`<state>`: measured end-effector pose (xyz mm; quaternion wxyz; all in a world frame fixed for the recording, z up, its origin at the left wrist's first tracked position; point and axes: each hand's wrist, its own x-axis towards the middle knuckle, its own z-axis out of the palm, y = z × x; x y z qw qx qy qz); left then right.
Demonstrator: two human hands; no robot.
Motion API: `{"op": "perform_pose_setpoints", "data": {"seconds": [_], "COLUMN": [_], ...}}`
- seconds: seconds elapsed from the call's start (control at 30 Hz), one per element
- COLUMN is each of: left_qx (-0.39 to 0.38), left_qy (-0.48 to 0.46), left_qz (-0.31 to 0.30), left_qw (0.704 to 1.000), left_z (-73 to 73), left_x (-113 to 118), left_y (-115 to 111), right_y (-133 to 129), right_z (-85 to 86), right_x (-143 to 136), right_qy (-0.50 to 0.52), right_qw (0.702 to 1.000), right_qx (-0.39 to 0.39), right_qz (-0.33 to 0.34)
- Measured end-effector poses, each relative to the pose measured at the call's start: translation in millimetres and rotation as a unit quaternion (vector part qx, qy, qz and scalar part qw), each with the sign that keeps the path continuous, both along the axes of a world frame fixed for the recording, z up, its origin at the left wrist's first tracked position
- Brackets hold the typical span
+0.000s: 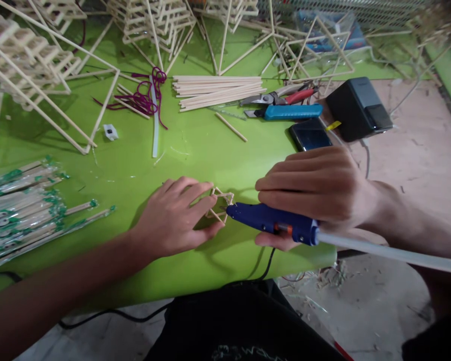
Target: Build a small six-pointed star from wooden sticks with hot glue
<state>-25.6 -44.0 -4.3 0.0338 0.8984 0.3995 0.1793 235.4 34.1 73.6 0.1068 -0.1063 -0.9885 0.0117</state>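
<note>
My right hand [315,185] is wrapped round a blue hot glue gun [259,216], with a long translucent glue stick [376,250] coming out of its back end. The gun's nozzle points left, at a small frame [224,194] of short wooden sticks, and appears to touch or nearly touch it. My left hand [176,213] steadies this frame on the green table, thumb and fingertips on its left side. Part of the frame is hidden behind those fingers and the nozzle.
Bare wooden sticks [218,90] lie in a pile beyond my hands. Pruning shears [265,99], a blue cutter knife [293,112], a phone [308,134] and a black box [359,108] sit to the right. Wrapped chopsticks [18,215] lie left; purple cord [145,98] and stick structures [30,60] stand behind.
</note>
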Motion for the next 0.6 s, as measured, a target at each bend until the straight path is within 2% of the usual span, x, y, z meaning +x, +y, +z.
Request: {"op": "perform_pose_setpoints", "data": {"seconds": [0.2,0.6], "left_qx": [-0.004,0.003], "left_qy": [0.004,0.009], "left_qz": [-0.002,0.000], "left_qw": [1.000,1.000], "left_z": [0.1,0.2], "left_x": [-0.4,0.0], "left_y": [0.9,1.1], "right_y": [2.2,1.4], "right_z": [0.5,-4.5], "right_x": [-3.5,-6.0], "right_qy": [0.034,0.061], "right_qw": [0.998,0.996], "right_qx": [-0.045,-0.047], "right_qz": [0.023,0.037]}}
